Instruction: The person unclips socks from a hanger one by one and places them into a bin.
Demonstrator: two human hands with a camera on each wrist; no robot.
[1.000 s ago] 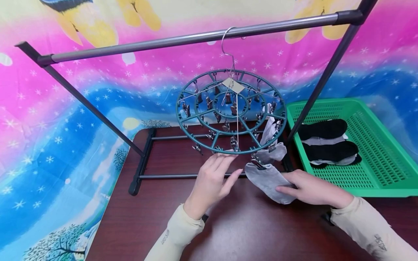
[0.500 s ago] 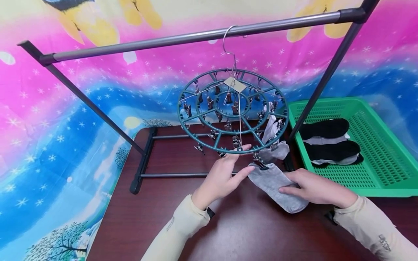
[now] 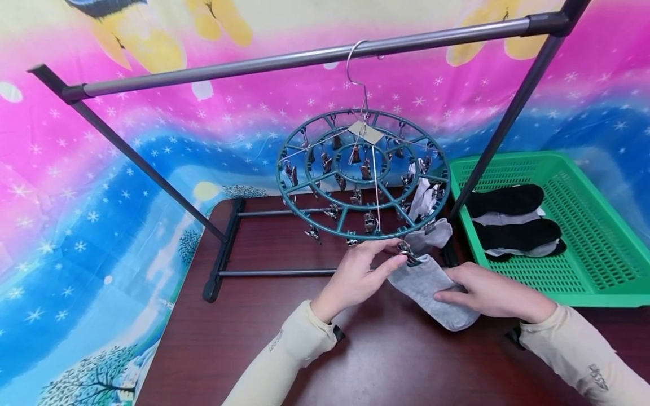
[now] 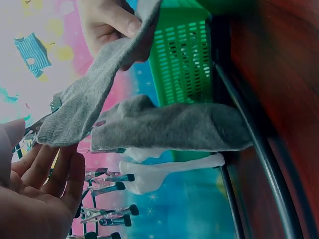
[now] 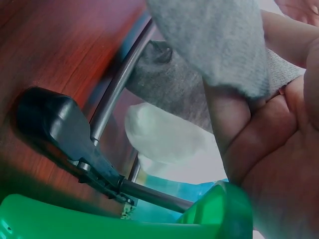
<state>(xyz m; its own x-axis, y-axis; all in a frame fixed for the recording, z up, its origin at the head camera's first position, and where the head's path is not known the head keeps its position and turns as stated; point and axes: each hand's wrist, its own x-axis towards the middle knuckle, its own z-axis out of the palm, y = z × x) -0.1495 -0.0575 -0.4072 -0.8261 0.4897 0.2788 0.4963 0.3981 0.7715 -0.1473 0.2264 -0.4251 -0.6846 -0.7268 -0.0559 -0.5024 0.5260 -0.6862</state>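
Note:
A grey sock (image 3: 429, 290) hangs by its cuff from a metal clip (image 3: 408, 254) at the front right of a round green clip hanger (image 3: 325, 224). My right hand (image 3: 490, 293) pinches the sock midway along, thumb on the near side. My left hand (image 3: 355, 276) has thumb and index finger at the clip, pinching it above the cuff; its other fingers (image 4: 42, 169) reach behind the cuff in the left wrist view. Behind, another grey sock (image 4: 169, 127) and white socks (image 4: 149, 174) hang from neighbouring clips. In the right wrist view the held sock (image 5: 219, 45) covers part of my fingers.
A dark metal rack (image 3: 244, 63) carries the hanger by its hook, and its feet stand on the brown table (image 3: 396, 361). On the right, a green basket (image 3: 599, 276) contains black and grey socks (image 3: 513, 234). A patterned cloth (image 3: 152, 169) covers the wall behind.
My left hand has moved right along the hanger's front rim to the clip on the grey sock. My right hand, still holding the sock, has shifted slightly right, drawing its toe that way.

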